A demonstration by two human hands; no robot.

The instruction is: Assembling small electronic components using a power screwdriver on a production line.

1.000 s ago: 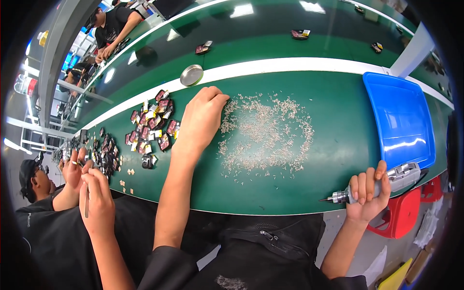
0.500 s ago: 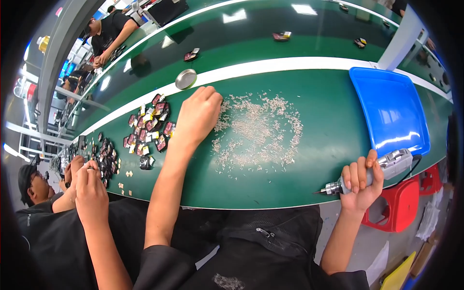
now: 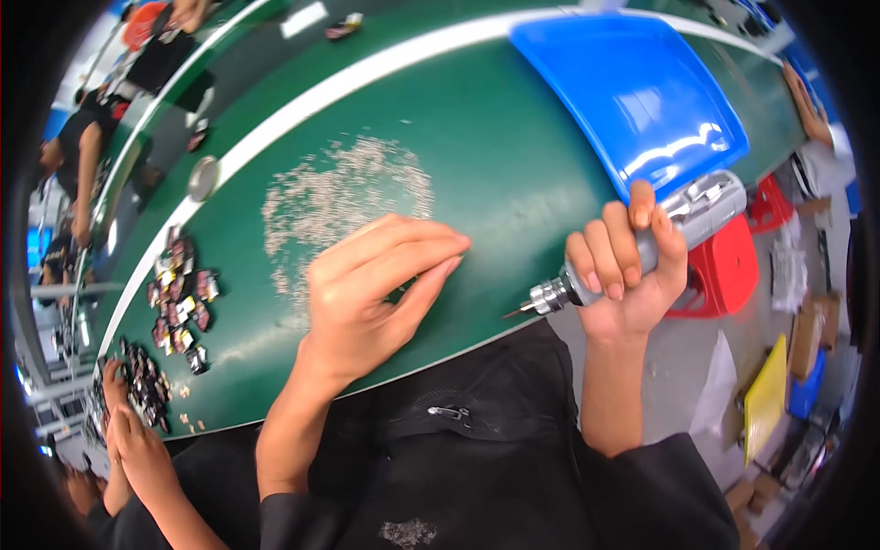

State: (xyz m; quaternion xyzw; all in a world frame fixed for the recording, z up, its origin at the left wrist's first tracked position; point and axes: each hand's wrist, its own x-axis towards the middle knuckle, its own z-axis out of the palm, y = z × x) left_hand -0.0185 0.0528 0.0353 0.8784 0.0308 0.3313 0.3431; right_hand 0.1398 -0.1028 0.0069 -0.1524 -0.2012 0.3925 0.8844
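**Screwdriver raised at the green table**

A green table (image 3: 513, 137) with a white stripe fills the upper frame. The right hand (image 3: 623, 275), at centre right off the table's near edge, is closed around a grey electric screwdriver (image 3: 642, 243), its metal tip pointing left toward the left hand. A second ago that hand sat lower right; it now stands higher and nearer the centre. The left hand (image 3: 376, 284) lies on the table at centre, fingers loosely curled, at the lower edge of the scattered screws (image 3: 339, 197); whether it holds any cannot be told. Earlier it rested left of the screws. A blue tray (image 3: 632, 82) lies upper right. Small dark parts (image 3: 179, 302) sit at left, a round tin (image 3: 203, 178) above them.
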